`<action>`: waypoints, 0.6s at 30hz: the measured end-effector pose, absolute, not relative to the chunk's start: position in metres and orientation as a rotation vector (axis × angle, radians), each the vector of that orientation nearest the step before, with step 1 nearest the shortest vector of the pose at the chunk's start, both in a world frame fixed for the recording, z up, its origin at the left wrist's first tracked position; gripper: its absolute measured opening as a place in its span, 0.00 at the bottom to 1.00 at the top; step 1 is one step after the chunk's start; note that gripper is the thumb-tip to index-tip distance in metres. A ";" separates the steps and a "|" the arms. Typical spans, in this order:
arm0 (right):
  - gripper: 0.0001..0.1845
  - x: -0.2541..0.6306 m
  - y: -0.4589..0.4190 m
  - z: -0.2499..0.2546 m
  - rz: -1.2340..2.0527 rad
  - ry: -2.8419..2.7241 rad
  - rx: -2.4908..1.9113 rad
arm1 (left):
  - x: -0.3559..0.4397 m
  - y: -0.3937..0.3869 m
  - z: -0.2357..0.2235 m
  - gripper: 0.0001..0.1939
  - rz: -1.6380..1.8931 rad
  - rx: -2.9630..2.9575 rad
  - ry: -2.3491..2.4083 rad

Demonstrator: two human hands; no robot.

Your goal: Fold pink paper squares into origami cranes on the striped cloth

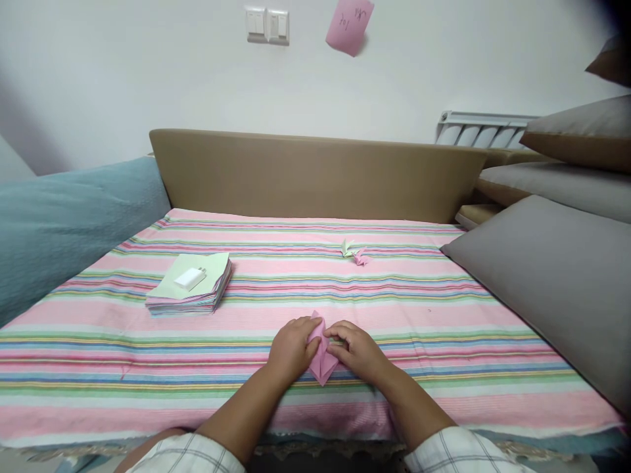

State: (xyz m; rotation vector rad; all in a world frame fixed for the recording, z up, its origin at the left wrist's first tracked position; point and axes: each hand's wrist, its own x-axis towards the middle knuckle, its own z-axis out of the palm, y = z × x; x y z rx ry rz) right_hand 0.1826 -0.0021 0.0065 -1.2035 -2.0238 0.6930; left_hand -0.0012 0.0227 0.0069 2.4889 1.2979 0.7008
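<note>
A pink sheet of origami paper, folded into a narrow kite-like shape, lies on the striped cloth between my hands. My left hand presses on its left side, with the fingers over the upper part and the thumb near the middle. At the right edge, my right hand pinches the paper between thumb and fingers. Part of the paper is hidden under my fingers. Farther back stand two small folded paper cranes, a pale green crane and a pink crane, close together.
On the left, a stack of coloured paper has a white charger plug on top. Grey cushions are piled along the right. A blue-covered armrest and a brown backrest bound the striped cloth.
</note>
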 end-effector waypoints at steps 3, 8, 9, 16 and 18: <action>0.14 0.184 -0.002 0.006 0.706 -2.040 -1.183 | -0.001 0.023 0.011 0.22 0.647 2.466 1.264; 0.10 0.186 -0.001 0.007 0.728 -2.023 -1.147 | -0.002 0.021 0.019 0.26 0.573 2.408 1.250; 0.09 0.186 -0.001 0.007 0.729 -2.017 -1.146 | -0.002 0.021 0.020 0.27 0.561 2.400 1.258; 0.07 0.188 -0.001 0.007 0.752 -2.023 -1.143 | -0.002 0.021 0.019 0.30 0.520 2.405 1.258; 0.07 0.188 -0.001 0.007 0.760 -2.022 -1.137 | -0.002 0.020 0.021 0.31 0.506 2.410 1.252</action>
